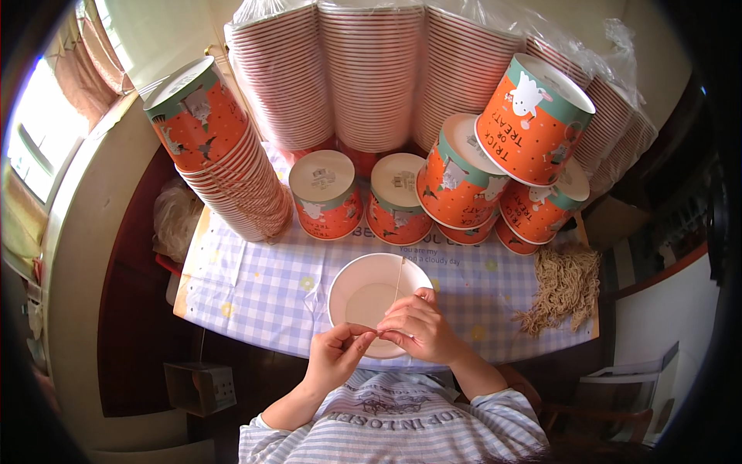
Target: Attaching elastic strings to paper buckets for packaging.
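A paper bucket [363, 290] stands mouth up at the near edge of the table, its white inside facing me. A thin beige string [399, 280] runs from its far rim down to my fingers over the near side of the opening. My left hand [334, 357] pinches with thumb and forefinger at the string's end. Close against it, my right hand [421, 329] also pinches the string, its fingers curled over the bucket's right side. The fingertips hide exactly how the string lies between them.
Upside-down orange paper buckets [328, 197] line the table's back, some stacked at the right [533, 116]. A nested stack [232, 182] leans at the left. Plastic-wrapped bucket stacks [371, 77] rise behind. Beige strings [568, 290] lie heaped on the checked tablecloth [263, 282] at right.
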A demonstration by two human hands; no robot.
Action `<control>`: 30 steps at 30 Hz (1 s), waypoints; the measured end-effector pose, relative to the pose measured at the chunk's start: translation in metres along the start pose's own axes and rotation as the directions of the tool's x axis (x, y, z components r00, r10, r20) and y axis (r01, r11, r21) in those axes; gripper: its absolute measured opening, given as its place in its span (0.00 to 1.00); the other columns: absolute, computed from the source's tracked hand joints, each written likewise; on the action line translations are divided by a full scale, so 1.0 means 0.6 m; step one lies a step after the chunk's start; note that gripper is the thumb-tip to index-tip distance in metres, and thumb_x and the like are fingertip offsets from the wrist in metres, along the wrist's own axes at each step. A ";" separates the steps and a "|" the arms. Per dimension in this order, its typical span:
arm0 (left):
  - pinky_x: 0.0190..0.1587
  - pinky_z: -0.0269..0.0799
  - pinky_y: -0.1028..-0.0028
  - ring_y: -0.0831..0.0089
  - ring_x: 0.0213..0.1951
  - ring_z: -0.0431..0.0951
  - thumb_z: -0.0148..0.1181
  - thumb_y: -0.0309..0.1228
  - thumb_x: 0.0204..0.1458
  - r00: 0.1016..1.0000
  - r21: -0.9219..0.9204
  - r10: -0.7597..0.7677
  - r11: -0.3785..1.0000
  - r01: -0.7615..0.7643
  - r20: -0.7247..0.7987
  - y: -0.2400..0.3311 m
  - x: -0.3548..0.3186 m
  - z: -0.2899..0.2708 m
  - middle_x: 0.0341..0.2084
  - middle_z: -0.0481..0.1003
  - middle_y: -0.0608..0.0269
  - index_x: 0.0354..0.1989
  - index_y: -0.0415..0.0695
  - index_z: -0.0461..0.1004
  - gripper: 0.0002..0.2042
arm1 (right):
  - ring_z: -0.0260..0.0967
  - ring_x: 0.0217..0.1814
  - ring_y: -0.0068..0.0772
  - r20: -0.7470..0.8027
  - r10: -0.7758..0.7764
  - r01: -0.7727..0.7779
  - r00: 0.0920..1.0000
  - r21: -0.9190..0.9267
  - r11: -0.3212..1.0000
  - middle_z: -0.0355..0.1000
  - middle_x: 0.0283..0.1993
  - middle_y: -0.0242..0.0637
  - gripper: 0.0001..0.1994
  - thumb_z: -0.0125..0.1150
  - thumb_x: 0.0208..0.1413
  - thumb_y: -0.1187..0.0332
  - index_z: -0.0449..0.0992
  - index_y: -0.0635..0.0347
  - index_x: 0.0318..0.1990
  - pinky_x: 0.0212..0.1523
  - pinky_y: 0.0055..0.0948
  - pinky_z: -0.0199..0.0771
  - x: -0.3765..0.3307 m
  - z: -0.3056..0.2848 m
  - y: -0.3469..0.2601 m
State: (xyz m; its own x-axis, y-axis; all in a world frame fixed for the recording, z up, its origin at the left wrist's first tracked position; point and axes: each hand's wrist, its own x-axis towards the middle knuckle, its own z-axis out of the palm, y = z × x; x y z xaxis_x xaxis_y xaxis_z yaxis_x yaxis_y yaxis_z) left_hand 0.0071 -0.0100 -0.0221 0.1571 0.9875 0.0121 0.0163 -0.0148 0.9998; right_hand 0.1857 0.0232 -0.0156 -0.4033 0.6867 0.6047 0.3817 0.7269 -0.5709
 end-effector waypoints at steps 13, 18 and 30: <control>0.18 0.65 0.76 0.70 0.15 0.71 0.61 0.21 0.41 0.929 0.511 0.369 0.796 -0.325 0.016 0.035 0.018 0.000 0.17 0.71 0.61 0.26 0.41 0.72 0.04 | 0.66 0.33 0.26 0.051 -0.006 0.007 0.999 -0.029 1.000 0.67 0.25 0.27 0.08 0.66 0.35 0.73 0.74 0.55 0.27 0.42 0.29 0.58 0.000 0.003 0.006; 0.17 0.64 0.77 0.71 0.16 0.70 0.61 0.20 0.40 0.929 0.504 0.369 0.800 -0.326 0.015 0.030 0.018 -0.002 0.16 0.70 0.62 0.25 0.40 0.73 0.04 | 0.65 0.32 0.27 0.053 -0.002 0.001 0.999 0.011 1.000 0.67 0.24 0.27 0.08 0.65 0.34 0.74 0.73 0.56 0.26 0.41 0.28 0.60 0.002 0.005 0.005; 0.22 0.61 0.75 0.71 0.19 0.66 0.61 0.19 0.36 0.888 0.629 0.461 0.688 -0.361 0.005 0.034 0.025 -0.005 0.15 0.69 0.65 0.21 0.41 0.72 0.05 | 0.65 0.33 0.26 0.101 -0.023 0.018 0.995 0.048 0.999 0.66 0.25 0.25 0.08 0.63 0.36 0.74 0.72 0.54 0.27 0.43 0.29 0.57 -0.002 0.005 0.007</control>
State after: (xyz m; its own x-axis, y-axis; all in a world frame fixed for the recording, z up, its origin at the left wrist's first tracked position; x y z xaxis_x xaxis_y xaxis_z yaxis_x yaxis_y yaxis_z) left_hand 0.0069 0.0051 -0.0016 0.1519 0.8689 0.4710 0.5762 -0.4651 0.6721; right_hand 0.1854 0.0254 -0.0205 -0.4935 0.6667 0.5586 0.3344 0.7383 -0.5858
